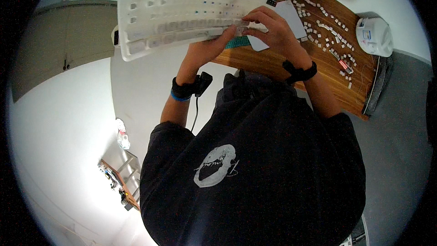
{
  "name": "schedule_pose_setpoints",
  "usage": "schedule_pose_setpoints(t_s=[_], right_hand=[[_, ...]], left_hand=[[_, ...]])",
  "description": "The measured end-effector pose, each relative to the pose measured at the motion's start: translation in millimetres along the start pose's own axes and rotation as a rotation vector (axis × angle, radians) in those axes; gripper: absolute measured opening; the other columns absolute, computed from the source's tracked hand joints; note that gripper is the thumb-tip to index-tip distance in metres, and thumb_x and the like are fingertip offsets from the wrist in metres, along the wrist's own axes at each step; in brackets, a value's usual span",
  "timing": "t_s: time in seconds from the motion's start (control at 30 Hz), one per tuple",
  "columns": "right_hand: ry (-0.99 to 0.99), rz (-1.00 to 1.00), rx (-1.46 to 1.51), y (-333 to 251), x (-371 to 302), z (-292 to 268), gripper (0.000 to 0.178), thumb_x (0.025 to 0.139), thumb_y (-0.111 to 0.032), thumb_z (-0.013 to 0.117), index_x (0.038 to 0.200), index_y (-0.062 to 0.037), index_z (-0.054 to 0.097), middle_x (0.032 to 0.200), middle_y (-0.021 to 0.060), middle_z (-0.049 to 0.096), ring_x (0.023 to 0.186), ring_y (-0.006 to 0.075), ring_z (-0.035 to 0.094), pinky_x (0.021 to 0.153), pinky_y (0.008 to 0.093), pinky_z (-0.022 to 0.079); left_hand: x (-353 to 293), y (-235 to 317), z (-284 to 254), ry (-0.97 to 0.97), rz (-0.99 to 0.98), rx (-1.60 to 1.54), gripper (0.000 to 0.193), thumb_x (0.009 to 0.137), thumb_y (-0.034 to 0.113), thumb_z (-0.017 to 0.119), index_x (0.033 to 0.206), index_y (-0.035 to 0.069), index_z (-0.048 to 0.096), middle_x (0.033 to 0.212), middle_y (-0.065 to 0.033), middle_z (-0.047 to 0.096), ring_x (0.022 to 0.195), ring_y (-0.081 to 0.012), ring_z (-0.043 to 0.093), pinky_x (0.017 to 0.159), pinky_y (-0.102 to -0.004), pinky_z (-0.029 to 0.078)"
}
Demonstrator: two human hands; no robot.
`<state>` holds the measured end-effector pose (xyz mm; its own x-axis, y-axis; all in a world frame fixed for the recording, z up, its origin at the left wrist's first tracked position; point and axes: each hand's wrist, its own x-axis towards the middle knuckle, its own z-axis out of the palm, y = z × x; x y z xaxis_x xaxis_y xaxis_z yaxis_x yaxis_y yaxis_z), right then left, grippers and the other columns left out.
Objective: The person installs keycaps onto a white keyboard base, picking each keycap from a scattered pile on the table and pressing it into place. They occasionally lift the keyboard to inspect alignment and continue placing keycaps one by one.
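A white keyboard [173, 7] is held up in the air, tilted, at the upper left. Its lower rows carry pale keycaps, while the upper rows show bare key positions, some glinting. My left hand [210, 48] grips the near edge, with the thumb on the keys and the other fingers hidden beneath. From the right, my right hand [271, 27] reaches to the lower right keys, its thumb and bent fingers closed close to my left thumb. What lies between those fingertips is too small to make out. Both wrists wear black straps.
Many loose white keycaps [325, 28] lie in rows on the wooden table [318, 75]. A red-and-white striped tool [344, 66] is among them. Behind the keyboard are a white sheet [292, 20] and a green mat [239, 42]. A white tub [374, 36] stands at the table's right edge.
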<state>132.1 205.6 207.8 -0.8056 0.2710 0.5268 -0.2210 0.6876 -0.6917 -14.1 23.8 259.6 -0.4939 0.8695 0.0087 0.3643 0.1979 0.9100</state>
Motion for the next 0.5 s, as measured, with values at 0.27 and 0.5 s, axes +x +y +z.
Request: schedule_pose_setpoints(t_s=[0.27,0.5], right_hand=[[-0.026,0.087,0.117,-4,3,0,0.032,0.083,-0.019,0.079,0.11,-0.0101,0.065,0.101,0.0059,0.063,0.085,0.0214,0.061,0.073,0.033,0.054],[-0.022,0.131,0.132,6,-5,4,0.023,0.087,-0.012,0.075,0.107,-0.0108,0.065,0.101,0.0039,0.064,0.084,0.0149,0.062,0.069,0.0274,0.052]], left_hand=[[3,2,-2,0.042,-0.203,-0.273,0.033,0.093,0.017,0.072,0.12,-0.001,0.064,0.111,-0.0135,0.07,0.099,-0.0191,0.068,0.082,-0.03,0.057],[1,1,7,0.03,-0.254,-0.327,0.035,0.093,0.016,0.072,0.122,-0.001,0.062,0.115,-0.0126,0.069,0.103,-0.0196,0.066,0.088,-0.0313,0.056]])
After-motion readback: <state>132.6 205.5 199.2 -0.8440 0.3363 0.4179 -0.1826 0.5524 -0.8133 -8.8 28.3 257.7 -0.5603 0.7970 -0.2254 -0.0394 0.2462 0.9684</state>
